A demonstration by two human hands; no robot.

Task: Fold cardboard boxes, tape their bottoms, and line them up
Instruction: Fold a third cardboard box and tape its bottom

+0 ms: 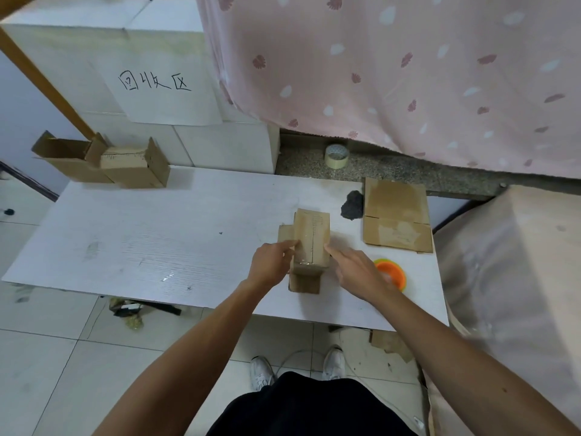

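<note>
Counter carried everything. Two done boxes sat at its far-left corner, touching, open ends up. My read: that's your line-up spot, kept well apart from the work zone. A flat blank lay at the right edge, near enough to grab next.

The box you were working stood bottom-up, right of centre and near the front edge, loose flaps splayed against the counter. Clear tape ran along the centre seam and over the near end. Bottom-up made sense: the seam faced you and the counter took the push.

Your left hand had its fingers reaching out fairly straight, tips on the box's left top edge. Your right hand had its forefinger laid along the right top edge, the other fingers loosely bent. Neither hand wrapped around anything; both just pressed. Likely you were steadying the box from both sides or rubbing the tape down. Can't tell which.

Orange dispenser sat just beside your right hand, partly hidden by it. A spare tape roll stood on the ledge behind the counter.
</note>
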